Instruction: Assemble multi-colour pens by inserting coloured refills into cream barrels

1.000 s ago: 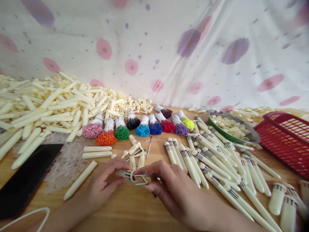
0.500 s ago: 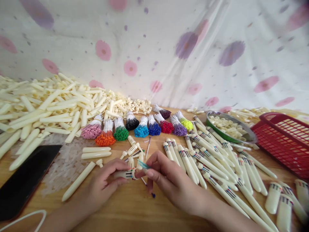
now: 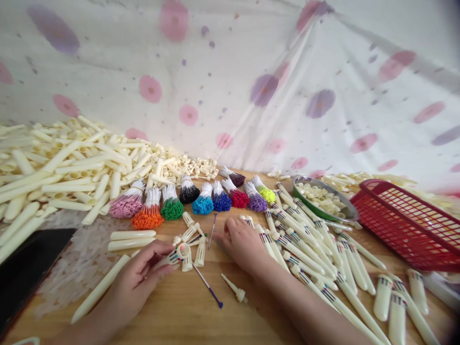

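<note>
In the head view, my left hand [image 3: 134,278] grips a cream multicolour pen barrel [image 3: 167,259], its open end tilted up and coloured sliders in its slots. My right hand [image 3: 247,247] is over the table to the right, back upward; its fingertips are mostly hidden. Just left of it lies a thin pen refill [image 3: 213,231] with a purple tip. Between my hands rest another purple-ended refill [image 3: 208,286] and a small cream pointed piece [image 3: 234,289]. Several loose slotted cream pieces [image 3: 200,251] lie beside the held barrel.
Bundles of coloured refills, including an orange bundle [image 3: 147,217], stand in a row behind. Cream barrels [image 3: 72,163] are heaped left, near a black phone [image 3: 32,268]. Assembled pens [image 3: 312,239] lie right, with a green-sided bowl [image 3: 300,196] and red basket [image 3: 395,230] beyond.
My right hand has moved away from the barrel, up and to the right; the teal piece at its fingers no longer shows. The small pointed piece is now visible. The camera view has shifted slightly.
</note>
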The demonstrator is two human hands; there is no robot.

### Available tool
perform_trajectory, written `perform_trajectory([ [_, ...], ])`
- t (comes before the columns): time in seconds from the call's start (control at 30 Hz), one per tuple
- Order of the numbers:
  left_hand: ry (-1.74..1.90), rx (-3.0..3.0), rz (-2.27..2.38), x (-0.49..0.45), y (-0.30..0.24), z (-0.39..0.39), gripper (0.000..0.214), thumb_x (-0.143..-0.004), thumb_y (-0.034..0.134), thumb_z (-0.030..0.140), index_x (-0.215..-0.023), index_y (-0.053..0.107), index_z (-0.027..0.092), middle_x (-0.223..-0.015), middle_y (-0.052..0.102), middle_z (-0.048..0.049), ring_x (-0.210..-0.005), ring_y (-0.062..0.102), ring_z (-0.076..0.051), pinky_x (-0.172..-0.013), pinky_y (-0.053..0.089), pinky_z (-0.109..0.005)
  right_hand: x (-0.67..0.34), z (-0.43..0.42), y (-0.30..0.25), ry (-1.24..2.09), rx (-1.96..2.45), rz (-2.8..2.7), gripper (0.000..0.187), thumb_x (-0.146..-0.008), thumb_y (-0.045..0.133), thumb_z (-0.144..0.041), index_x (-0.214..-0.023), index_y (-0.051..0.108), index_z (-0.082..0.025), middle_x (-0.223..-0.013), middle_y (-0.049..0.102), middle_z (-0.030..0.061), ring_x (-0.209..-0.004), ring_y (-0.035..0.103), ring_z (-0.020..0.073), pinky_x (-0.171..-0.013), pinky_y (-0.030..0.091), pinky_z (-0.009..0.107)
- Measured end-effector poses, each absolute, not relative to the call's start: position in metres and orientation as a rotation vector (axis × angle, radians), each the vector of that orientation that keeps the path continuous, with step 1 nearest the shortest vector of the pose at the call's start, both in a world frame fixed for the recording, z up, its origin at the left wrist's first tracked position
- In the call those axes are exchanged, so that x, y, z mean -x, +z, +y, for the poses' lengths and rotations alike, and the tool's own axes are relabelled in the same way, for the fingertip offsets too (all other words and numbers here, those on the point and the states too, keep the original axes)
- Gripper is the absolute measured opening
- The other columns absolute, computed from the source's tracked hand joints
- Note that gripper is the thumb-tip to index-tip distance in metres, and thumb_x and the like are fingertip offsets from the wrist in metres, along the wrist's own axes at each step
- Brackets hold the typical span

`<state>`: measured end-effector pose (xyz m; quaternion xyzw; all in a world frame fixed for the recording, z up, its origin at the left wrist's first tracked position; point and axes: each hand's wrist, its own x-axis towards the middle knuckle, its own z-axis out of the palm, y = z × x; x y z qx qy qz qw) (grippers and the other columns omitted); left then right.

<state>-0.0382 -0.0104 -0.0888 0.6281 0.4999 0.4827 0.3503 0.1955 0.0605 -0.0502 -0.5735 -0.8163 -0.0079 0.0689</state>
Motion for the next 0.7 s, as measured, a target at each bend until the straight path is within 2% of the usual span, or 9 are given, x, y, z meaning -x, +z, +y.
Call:
perform_trajectory([
  [0.1, 1.226, -1.657, 1.32, 0.039, -0.09, -0.01, 0.016, -0.077, 0.065, 0.032, -0.092, 0.064, 0.027, -0.09, 0.071, 0.0011, -0.085, 0.067, -0.019, -0.074, 0.056, -0.024, -0.213, 0.098, -0.028, 0.097, 1.942, -2.235, 0.03, -0.093, 0.039, -0.044, -0.087, 0.055, -0.019, -0.081, 0.065, 0.005, -0.074, 0.061, 0.0187, -0.062, 0.039, 0.026],
  [0.2, 1.185, -1.682, 1.335, 0.04, -0.09, -0.01, 0.016, -0.078, 0.063, 0.034, -0.093, 0.064, 0.027, -0.091, 0.071, 0.0003, -0.088, 0.067, -0.02, -0.074, 0.056, -0.024, -0.239, 0.155, -0.011, 0.053, 2.109, -2.086, 0.033, -0.096, 0.031, -0.038, -0.099, 0.055, -0.016, -0.09, 0.065, 0.0098, -0.082, 0.061, 0.0204, -0.067, 0.042, 0.029],
  [0.3, 1.145, -1.707, 1.339, 0.04, -0.09, -0.009, 0.017, -0.08, 0.062, 0.034, -0.095, 0.064, 0.026, -0.093, 0.071, -0.0009, -0.09, 0.067, -0.021, -0.075, 0.056, -0.025, -0.257, 0.207, -0.009, 0.081, 2.236, -2.041, 0.029, -0.095, 0.041, -0.035, -0.106, 0.055, -0.013, -0.102, 0.061, 0.0097, -0.091, 0.059, 0.0202, -0.077, 0.047, 0.036],
  [0.4, 1.142, -1.703, 1.335, 0.041, -0.089, -0.01, 0.018, -0.08, 0.06, 0.035, -0.095, 0.064, 0.026, -0.093, 0.071, -0.0017, -0.091, 0.067, -0.022, -0.076, 0.056, -0.026, -0.26, 0.24, -0.015, 0.169, 2.272, -2.109, 0.03, -0.09, 0.052, -0.033, -0.113, 0.054, -0.015, -0.112, 0.057, 0.0077, -0.094, 0.058, 0.019, -0.08, 0.05, 0.039],
  [0.7, 1.138, -1.689, 1.322, 0.042, -0.089, -0.01, 0.017, -0.079, 0.06, 0.035, -0.093, 0.065, 0.027, -0.093, 0.072, -0.002, -0.088, 0.067, -0.023, -0.077, 0.055, -0.028, -0.243, 0.276, -0.011, 0.221, 2.207, -2.336, 0.029, -0.09, 0.052, -0.032, -0.114, 0.054, -0.015, -0.115, 0.056, 0.0078, -0.097, 0.058, 0.0203, -0.082, 0.05, 0.039],
])
